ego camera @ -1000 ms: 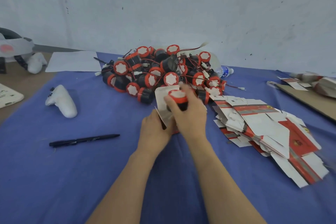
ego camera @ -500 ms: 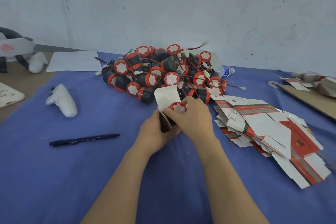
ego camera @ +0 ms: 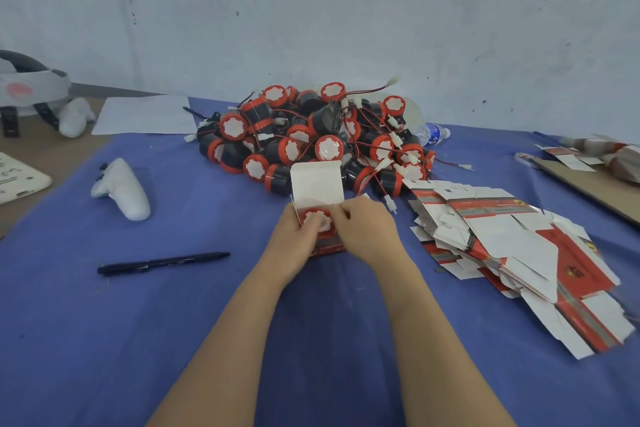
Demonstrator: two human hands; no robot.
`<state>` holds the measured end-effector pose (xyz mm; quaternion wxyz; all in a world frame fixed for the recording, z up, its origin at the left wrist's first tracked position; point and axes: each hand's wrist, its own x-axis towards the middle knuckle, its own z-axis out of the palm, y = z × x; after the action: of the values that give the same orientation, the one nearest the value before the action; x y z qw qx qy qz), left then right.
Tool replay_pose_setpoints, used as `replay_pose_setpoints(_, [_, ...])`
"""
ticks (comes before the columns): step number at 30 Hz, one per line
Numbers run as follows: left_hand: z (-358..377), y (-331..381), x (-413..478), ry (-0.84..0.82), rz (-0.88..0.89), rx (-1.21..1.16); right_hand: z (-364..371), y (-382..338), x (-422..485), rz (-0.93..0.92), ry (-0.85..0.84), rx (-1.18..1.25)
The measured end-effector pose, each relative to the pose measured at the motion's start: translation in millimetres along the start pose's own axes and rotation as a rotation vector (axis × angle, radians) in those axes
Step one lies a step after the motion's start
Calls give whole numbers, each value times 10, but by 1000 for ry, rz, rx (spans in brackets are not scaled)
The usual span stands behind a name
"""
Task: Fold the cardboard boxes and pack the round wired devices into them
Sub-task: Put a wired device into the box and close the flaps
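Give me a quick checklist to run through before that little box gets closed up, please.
1. Is the device seated in the box: ok, its red-and-white face shows in the opening.
2. Is the wire tucked inside: cannot tell, it is hidden.
3. Is the lid flap free to fold down: ok, it stands upright behind the device.
4. Is the box held steady: ok, the left hand and right hand grip it from both sides.
5. Are both side flaps folded in: cannot tell, the hands cover them.
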<state>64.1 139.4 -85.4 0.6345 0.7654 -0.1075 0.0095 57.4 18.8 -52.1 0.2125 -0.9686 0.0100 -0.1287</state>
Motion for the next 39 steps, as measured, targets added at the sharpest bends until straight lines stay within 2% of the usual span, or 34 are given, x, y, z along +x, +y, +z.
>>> replay_pose_setpoints(2, [6,-4,28,83,-59,75,-10,30,-20,-65,1,152])
replay_pose_setpoints(4, [4,-17,28,136,-67,217,-6,38,-17,-40,127,341])
replay_pose_setpoints(7, [4,5,14,103,-88,198,-58,107,21,184,439,552])
replay_pose_setpoints(8, [3,8,9,77,-106,189,-94,172,40,277,476,577])
replay_pose_setpoints(10, [-3,1,3,19,-123,171,-142,330,74,452,407,644])
replay_pose_setpoints(12, [0,-16,-4,-48,-120,163,-173,433,66,553,347,759])
replay_pose_setpoints(14, [5,-12,-9,-93,-118,165,-213,444,48,515,432,800])
replay_pose_setpoints(16, [4,-3,-6,-93,-115,171,-272,339,14,351,526,732])
replay_pose_setpoints(18, [15,8,-8,-53,-106,185,-328,165,-21,154,442,713])
replay_pose_setpoints(20, [16,19,-11,29,-101,234,-360,-13,-77,27,226,786])
replay_pose_setpoints(22, [5,28,-14,99,-104,282,-382,-102,-118,10,46,863])
replay_pose_setpoints(24, [5,45,-15,111,-108,318,-406,-112,-146,41,-44,883])
replay_pose_setpoints(27, [15,97,-41,113,-114,324,-414,-61,-149,30,-101,641])
replay_pose_setpoints(29, [18,100,-48,121,-122,310,-395,-37,-112,76,-8,516])
replay_pose_setpoints(33, [24,54,-19,121,-135,318,-356,43,-30,212,299,539])
replay_pose_setpoints(36, [28,8,13,141,-127,328,-310,33,-30,238,463,796])
replay_pose_setpoints(39, [30,-6,21,147,-119,340,-267,-6,-16,261,497,1012])
